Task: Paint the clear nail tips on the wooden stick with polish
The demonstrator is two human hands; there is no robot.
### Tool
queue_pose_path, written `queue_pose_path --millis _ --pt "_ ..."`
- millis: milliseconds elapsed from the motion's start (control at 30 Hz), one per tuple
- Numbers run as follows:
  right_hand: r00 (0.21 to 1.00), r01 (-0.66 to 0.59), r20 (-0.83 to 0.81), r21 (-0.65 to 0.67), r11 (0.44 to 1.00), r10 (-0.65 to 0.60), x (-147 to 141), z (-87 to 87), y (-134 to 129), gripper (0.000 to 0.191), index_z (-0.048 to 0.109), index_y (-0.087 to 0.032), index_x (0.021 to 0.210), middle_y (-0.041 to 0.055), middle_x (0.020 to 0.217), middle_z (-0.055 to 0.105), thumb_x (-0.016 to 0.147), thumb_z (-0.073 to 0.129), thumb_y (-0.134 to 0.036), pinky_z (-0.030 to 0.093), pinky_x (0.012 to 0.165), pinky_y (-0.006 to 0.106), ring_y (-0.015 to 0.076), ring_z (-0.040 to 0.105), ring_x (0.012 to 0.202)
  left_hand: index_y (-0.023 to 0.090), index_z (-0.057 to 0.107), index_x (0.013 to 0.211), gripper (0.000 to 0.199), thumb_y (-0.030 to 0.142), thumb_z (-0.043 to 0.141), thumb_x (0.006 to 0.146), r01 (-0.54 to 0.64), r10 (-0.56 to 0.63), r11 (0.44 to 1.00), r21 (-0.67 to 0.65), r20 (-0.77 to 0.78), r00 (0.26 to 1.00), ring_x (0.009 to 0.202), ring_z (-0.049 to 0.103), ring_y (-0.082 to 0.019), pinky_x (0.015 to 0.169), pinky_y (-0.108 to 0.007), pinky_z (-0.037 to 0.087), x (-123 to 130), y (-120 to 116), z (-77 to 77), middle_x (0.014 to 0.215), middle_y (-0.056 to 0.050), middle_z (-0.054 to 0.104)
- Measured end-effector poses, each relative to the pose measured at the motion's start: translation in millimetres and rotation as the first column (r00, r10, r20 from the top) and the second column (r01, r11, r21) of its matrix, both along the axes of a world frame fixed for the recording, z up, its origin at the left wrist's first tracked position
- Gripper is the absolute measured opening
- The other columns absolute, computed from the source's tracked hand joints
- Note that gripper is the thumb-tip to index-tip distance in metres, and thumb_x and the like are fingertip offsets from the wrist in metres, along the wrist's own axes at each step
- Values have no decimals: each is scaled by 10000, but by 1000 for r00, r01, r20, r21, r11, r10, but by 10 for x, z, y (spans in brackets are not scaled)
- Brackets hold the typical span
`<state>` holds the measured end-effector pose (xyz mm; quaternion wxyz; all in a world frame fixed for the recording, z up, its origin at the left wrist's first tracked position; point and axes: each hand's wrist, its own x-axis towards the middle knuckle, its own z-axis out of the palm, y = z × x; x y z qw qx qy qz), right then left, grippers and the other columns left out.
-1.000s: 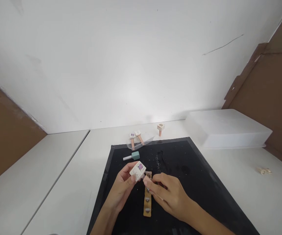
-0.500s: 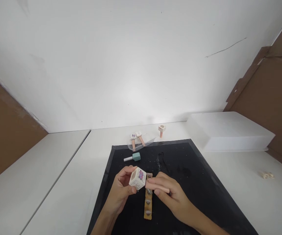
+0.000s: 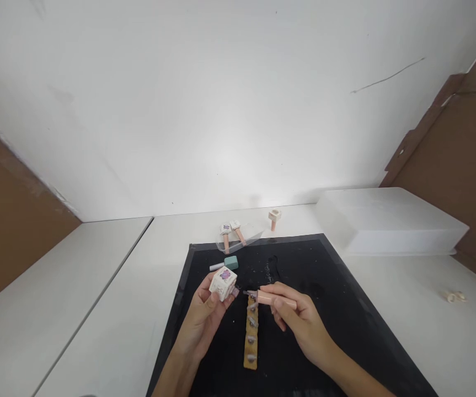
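Observation:
My left hand [image 3: 207, 311] is closed round a white, cube-shaped nail polish bottle [image 3: 223, 283] with a purple flower on its face. The bottle is tilted, its uncapped neck pointing right. In my right hand [image 3: 299, 311] is the pink nail polish cap [image 3: 277, 299], gripped along its length, with the dark brush sticking out left, apart from the bottle. Just below the brush, a narrow tan strip [image 3: 250, 353] lies on the black mat, carrying several small greyish nail tips in a row. Whether the brush touches the top one I cannot tell.
Beyond my hands a teal bottle with a white cap [image 3: 231, 263] lies on the black mat [image 3: 304, 264]. Two pink-capped bottles [image 3: 226, 237] rest on clear plastic behind it. Another bottle [image 3: 274, 215] stands cap-down. At right are a white box [image 3: 390, 220] and small cream rings [image 3: 452, 297].
The cap and brush have come out of the bottle. My right hand has moved slightly right and up with the cap; my left hand has moved the bottle left and up.

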<state>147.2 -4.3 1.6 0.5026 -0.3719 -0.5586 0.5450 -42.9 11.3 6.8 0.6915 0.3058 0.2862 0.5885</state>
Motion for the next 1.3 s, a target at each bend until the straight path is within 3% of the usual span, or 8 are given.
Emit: queue_pose_path --millis 233,467,600,700,867,1000,1133,1300 --pt "992 -31 -121 -107 994 18 -28 4 27 323 706 -178 922 -40 509 425 812 552 -440 258 414 207 71 358 432 186 644 911 336 347 722 626 12 -12 999 34 -10 1000 772 538 -121 754 -250 447 -8 -18 0 835 -20 614" --pt "995 -62 -90 -119 991 51 -36 33 29 333 708 -162 907 -34 508 438 817 542 -436 267 410 206 75 360 434 159 628 825 298 365 715 629 28 -25 998 59 -38 999 735 534 -121 728 -260 441 2 -33 37 795 -23 599" --pt "999 -38 -9 -26 999 38 -29 54 21 301 709 -183 922 -11 578 495 813 548 -412 293 396 206 80 379 441 154 613 803 303 369 721 620 49 -46 997 55 -64 997 725 536 -125 730 -266 436 8 -32 46 782 -25 593" --pt "993 22 110 178 984 -42 -28 103 2 206 710 -203 926 15 657 553 827 554 -294 370 448 223 110 464 521 161 599 792 311 373 729 607 52 -49 998 42 -66 997 732 537 -126 728 -266 434 6 -28 32 794 -23 589" --pt "968 5 212 527 850 -137 -40 108 -35 306 640 -234 1076 39 763 589 825 518 -107 445 524 250 139 540 624 173 584 804 325 374 735 598 29 -25 999 46 -75 997 728 532 -124 712 -258 428 14 -32 46 793 -15 581" --pt "895 -40 323 745 666 -307 -25 52 -55 450 562 -232 1184 40 755 580 794 515 -13 429 526 255 140 497 617 189 570 780 295 352 737 600 40 -29 996 83 -130 991 685 512 -104 681 -226 412 19 -35 90 725 17 561" --pt "815 -113 379 846 520 -439 -11 71 -66 384 591 -185 1125 50 745 586 778 563 -22 403 507 253 136 450 587 211 551 798 326 361 745 584 36 -19 995 98 -169 985 660 497 -94 660 -215 398 -2 -43 83 740 29 557" --pt "777 -145 343 914 379 -529 -24 52 -70 252 648 -181 990 36 698 581 783 590 -51 400 501 241 128 440 571 213 546 808 397 406 761 536 10 9 996 93 -209 978 692 485 -109 626 -210 377 -20 -58 54 781 21 527"
